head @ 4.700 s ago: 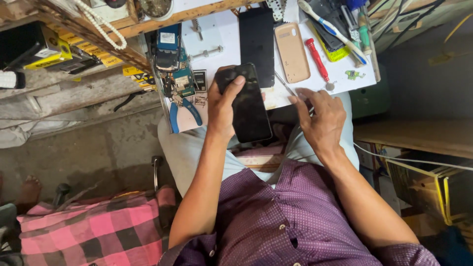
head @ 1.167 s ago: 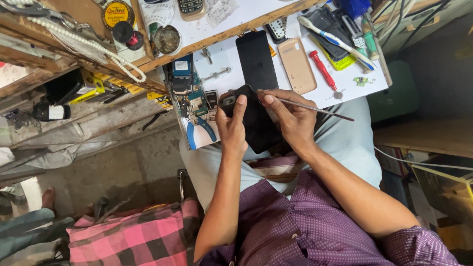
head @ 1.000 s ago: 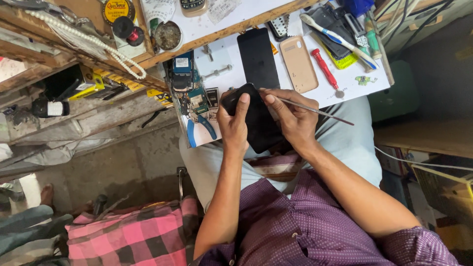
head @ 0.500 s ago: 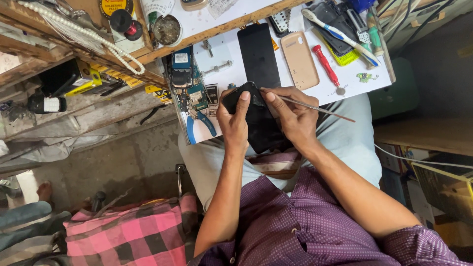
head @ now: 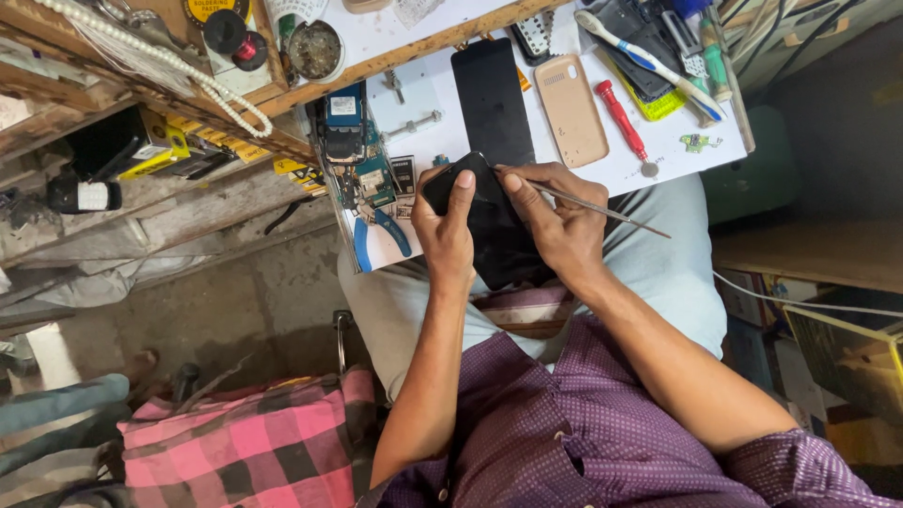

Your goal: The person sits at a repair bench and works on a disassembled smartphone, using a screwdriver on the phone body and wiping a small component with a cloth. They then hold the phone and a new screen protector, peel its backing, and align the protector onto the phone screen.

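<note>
Here the left hand (head: 445, 230) grips a black phone (head: 489, 226); the right hand (head: 562, 230) pinches a thin metal pick (head: 602, 209). A slip could scratch the glass beneath.

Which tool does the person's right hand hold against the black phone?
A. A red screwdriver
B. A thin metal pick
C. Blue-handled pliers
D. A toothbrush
B: the right hand pinches a thin metal pick with its tip at the edge of the black phone, which the left hand steadies; the red screwdriver, toothbrush and pliers lie untouched on the table.
</note>
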